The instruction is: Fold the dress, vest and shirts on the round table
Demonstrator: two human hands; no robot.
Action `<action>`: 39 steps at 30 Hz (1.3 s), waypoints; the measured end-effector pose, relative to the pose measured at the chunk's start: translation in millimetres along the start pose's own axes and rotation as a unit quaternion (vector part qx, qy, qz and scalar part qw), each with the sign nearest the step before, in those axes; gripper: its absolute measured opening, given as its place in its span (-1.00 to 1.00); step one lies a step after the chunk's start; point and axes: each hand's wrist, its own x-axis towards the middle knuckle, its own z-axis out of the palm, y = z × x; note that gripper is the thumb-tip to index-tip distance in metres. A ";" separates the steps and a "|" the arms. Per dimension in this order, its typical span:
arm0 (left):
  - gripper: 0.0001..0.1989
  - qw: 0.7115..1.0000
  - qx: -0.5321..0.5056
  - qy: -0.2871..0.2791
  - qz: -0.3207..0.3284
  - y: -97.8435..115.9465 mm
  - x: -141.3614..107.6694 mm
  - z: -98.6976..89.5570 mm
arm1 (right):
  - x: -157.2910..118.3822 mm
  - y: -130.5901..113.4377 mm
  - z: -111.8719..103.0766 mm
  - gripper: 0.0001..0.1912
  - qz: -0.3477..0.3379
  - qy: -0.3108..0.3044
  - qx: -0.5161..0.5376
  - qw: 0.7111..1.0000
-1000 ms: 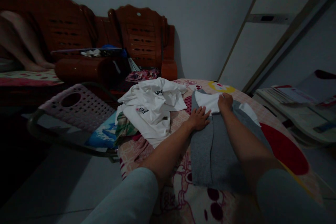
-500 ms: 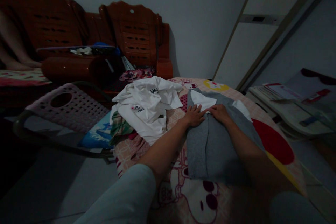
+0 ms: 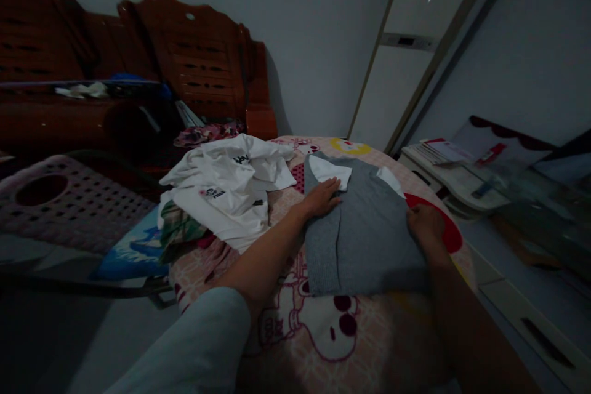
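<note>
A grey knit sweater (image 3: 369,240) with white patches near its far end lies on a round table, its left side folded over. My left hand (image 3: 323,197) rests flat on that folded side, fingers stretched toward a white patch. At the opposite edge, my right hand (image 3: 423,225) has its fingers curled and pinches the sweater's right border. To the left is a rumpled heap of white shirts (image 3: 231,178) with dark printing. Green plaid cloth (image 3: 180,228) pokes out beneath the heap.
A patterned tablecloth (image 3: 295,326) covers the table. At left stand a pink woven chair (image 3: 92,209) with a blue cushion (image 3: 133,252) and a carved wooden sofa (image 3: 198,68). A white cabinet (image 3: 462,178) bearing papers stands right. Behind is a tall white appliance (image 3: 392,86).
My right hand has moved from the sweater's upper middle to its right edge. My left hand stays on the folded left side. The view has turned right.
</note>
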 end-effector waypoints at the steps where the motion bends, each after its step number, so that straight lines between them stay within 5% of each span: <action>1: -0.36 1.000 -0.002 -0.012 0.012 0.4 0.3 1.2 | -0.7 10.0 -0.9 -0.70 0.009 -0.016 -0.019 1.000; 6: -0.36 0.998 0.015 -0.065 0.017 -0.2 -0.1 6.7 | 1.8 28.7 -3.3 -0.69 0.018 -0.095 -0.042 0.994; 11: -0.35 0.997 0.006 -0.070 0.017 -4.4 0.2 8.5 | 1.3 30.5 -4.7 -0.83 0.033 -0.036 0.133 0.990; 13: -0.36 0.998 0.001 -0.066 0.018 -5.1 0.5 8.8 | -3.2 32.5 -4.5 -0.82 0.071 -0.036 0.314 0.946; 15: -0.36 0.998 0.000 -0.062 0.018 -4.7 0.9 9.1 | -9.4 33.3 -3.1 -0.84 0.093 -0.090 0.486 0.864; 18: -0.37 0.998 0.013 -0.059 0.017 -2.8 1.4 8.7 | -16.6 29.5 0.5 -0.89 0.090 -0.206 0.592 0.774; 20: -0.38 0.998 0.026 -0.062 0.017 -1.3 1.5 7.9 | -17.3 24.4 2.8 -0.83 0.091 -0.225 0.586 0.773; 25: -0.37 0.996 0.040 -0.070 0.022 -0.4 1.2 5.9 | -11.5 15.6 1.2 -0.70 0.105 -0.142 0.575 0.799; 30: -0.37 0.996 0.046 -0.078 0.019 0.1 1.4 4.9 | -13.9 30.7 -3.0 -0.68 0.095 -0.271 0.545 0.788; 33: -0.36 0.994 0.054 -0.091 0.007 2.0 1.4 3.2 | -16.0 42.4 -6.1 -0.67 0.092 -0.296 0.537 0.785; 39: -0.37 0.996 0.021 -0.081 0.008 -0.1 0.7 2.7 | -26.4 16.0 -27.7 -0.49 0.003 -0.314 0.637 0.704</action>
